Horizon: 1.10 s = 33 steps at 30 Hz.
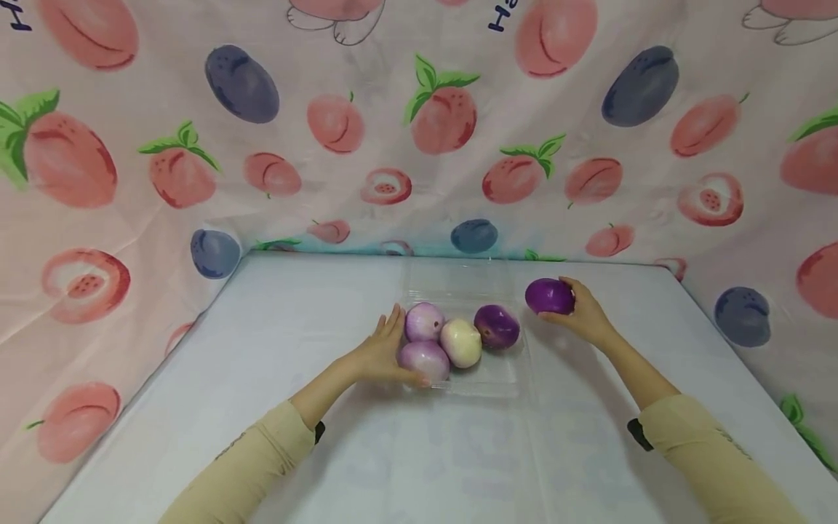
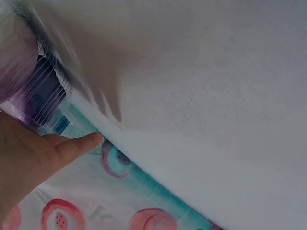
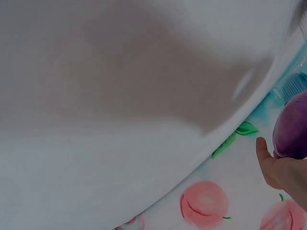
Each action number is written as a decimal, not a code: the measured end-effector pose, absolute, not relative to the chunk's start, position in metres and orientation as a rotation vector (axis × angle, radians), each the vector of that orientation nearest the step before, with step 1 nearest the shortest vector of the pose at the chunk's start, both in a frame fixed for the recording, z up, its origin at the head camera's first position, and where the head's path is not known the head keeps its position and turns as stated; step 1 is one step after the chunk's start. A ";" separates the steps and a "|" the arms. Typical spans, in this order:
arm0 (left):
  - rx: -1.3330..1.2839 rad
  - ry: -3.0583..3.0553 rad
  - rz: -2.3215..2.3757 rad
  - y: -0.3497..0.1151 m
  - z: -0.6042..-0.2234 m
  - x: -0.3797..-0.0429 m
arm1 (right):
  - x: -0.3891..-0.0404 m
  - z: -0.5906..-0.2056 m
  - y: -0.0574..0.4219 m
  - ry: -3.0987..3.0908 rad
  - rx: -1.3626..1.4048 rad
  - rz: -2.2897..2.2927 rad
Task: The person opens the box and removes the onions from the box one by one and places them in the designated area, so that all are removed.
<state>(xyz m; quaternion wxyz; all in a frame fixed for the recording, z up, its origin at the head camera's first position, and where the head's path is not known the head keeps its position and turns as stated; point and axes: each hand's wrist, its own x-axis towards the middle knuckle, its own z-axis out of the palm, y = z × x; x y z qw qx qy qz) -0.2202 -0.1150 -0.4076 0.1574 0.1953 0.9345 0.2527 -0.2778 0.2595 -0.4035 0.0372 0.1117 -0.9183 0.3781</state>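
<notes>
A deep purple onion (image 1: 548, 297) is gripped between the thumb and fingers of my right hand (image 1: 585, 314), held to the right of a clear plastic box (image 1: 500, 375). In the right wrist view the same onion (image 3: 293, 127) shows at the right edge, partly cut off. Inside the box lie two pale purple onions (image 1: 424, 362), a white onion (image 1: 461, 343) and a dark purple onion (image 1: 497, 327). My left hand (image 1: 380, 355) rests at the box's left side, fingers stretched along the wall and thumb at the front left corner.
The box's clear lid (image 1: 452, 276) stands open toward the back. A white cloth (image 1: 314, 306) covers the table. Behind and at both sides hangs a fruit-printed curtain (image 1: 393, 145).
</notes>
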 end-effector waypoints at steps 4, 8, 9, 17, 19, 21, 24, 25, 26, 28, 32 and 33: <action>0.562 2.647 0.748 -0.113 -0.409 -0.219 | -0.280 -0.411 0.260 -2.851 0.275 1.153; 0.565 2.626 0.750 -0.112 -0.412 -0.216 | -0.281 -0.420 0.260 -2.894 0.215 1.098; 0.563 2.629 0.748 -0.111 -0.412 -0.215 | -0.283 -0.421 0.260 -2.900 0.205 1.087; 0.553 2.663 0.759 -0.111 -0.410 -0.214 | -0.292 -0.422 0.262 -2.971 0.189 1.043; 0.546 2.666 0.760 -0.112 -0.409 -0.215 | -0.295 -0.421 0.263 -3.008 0.208 1.042; 0.544 2.666 0.757 -0.113 -0.408 -0.216 | -0.296 -0.420 0.262 -3.057 0.220 1.039; 0.560 2.662 0.764 -0.114 -0.407 -0.218 | -0.298 -0.418 0.262 -3.098 0.227 1.057; 0.565 2.657 0.766 -0.114 -0.406 -0.219 | -0.298 -0.418 0.261 -3.103 0.225 1.064; 0.568 2.653 0.769 -0.114 -0.406 -0.219 | -0.298 -0.417 0.261 -3.104 0.217 1.067; 0.571 2.647 0.770 -0.114 -0.406 -0.219 | -0.297 -0.416 0.260 -3.099 0.205 1.080; 0.567 2.640 0.772 -0.114 -0.406 -0.219 | -0.296 -0.416 0.258 -3.095 0.199 1.083; 0.567 2.639 0.771 -0.114 -0.406 -0.219 | -0.296 -0.416 0.258 -3.093 0.200 1.087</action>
